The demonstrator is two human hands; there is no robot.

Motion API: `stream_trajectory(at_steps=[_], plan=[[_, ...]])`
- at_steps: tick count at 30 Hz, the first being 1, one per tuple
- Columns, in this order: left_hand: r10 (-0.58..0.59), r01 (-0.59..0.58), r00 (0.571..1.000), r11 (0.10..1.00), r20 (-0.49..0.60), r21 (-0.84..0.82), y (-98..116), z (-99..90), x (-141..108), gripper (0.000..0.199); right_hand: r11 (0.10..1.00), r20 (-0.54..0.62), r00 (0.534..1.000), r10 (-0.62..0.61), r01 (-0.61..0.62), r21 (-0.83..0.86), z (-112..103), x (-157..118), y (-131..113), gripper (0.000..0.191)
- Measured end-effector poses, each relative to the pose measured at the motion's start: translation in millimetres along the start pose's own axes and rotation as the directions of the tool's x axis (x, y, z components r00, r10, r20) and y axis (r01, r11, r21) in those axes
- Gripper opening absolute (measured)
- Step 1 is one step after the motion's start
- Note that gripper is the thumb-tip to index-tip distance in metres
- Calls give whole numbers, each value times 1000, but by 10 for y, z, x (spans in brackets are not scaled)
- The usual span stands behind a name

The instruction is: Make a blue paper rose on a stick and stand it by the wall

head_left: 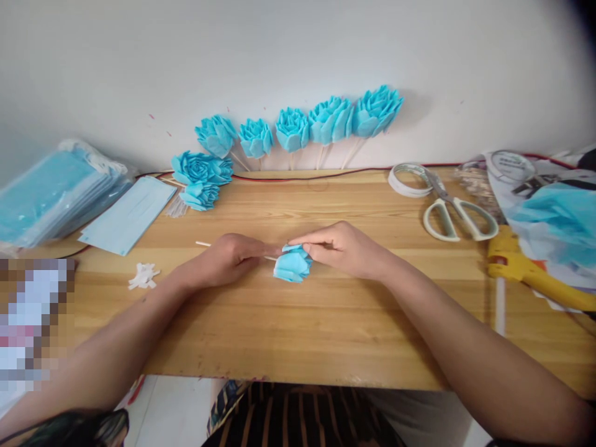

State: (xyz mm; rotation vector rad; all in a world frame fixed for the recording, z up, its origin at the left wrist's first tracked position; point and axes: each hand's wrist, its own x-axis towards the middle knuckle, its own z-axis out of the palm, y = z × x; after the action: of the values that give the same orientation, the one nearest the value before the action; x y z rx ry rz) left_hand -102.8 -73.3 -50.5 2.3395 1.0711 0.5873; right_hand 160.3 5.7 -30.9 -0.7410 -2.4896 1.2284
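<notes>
Over the middle of the wooden table [288,329], my left hand [230,259] is closed around the thin pale stick of a blue flower [292,266]. One end of the stick [202,243] pokes out to the left of that hand. The flower head lies to the right of my left hand, its petals loosely layered. My right hand [342,248] pinches a petal at the top of the flower between thumb and fingers. Its other fingers are partly hidden behind the thumb and palm.
Several finished blue flowers [292,129] lean on the wall. At left are packed blue masks [56,186], flat light-blue sheets [130,214] and white strips [144,276]. At right lie a tape roll [403,183], scissors [442,217] and a yellow glue gun [535,273].
</notes>
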Motion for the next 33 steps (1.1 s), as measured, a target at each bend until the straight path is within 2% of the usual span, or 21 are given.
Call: stream_trajectory(at_steps=[11,17,23,28,31,33], plan=[[-19,19,1000,999,-11,-26,-9,18,-3,36,999,18,999,-45,45,9,-2,-11,-11,35],[-146,145,989,988,-12,-52,57,-12,7,24,993,48,992,-116,116,15,-36,-44,-36,37],[-221,216,973,974,-71,-71,62,19,-24,20,979,-71,977,-199,196,-52,2,-14,-1,34],[-226,229,957,973,-180,-7,58,47,-28,21,928,-209,919,-334,281,-246,17,15,37,32],[-160,180,951,982,-263,55,65,37,-4,23,910,-238,889,-390,334,-247,-3,5,16,34],[-88,125,944,987,-318,98,60,31,14,23,925,-248,893,-376,346,-156,-13,-14,-7,34]])
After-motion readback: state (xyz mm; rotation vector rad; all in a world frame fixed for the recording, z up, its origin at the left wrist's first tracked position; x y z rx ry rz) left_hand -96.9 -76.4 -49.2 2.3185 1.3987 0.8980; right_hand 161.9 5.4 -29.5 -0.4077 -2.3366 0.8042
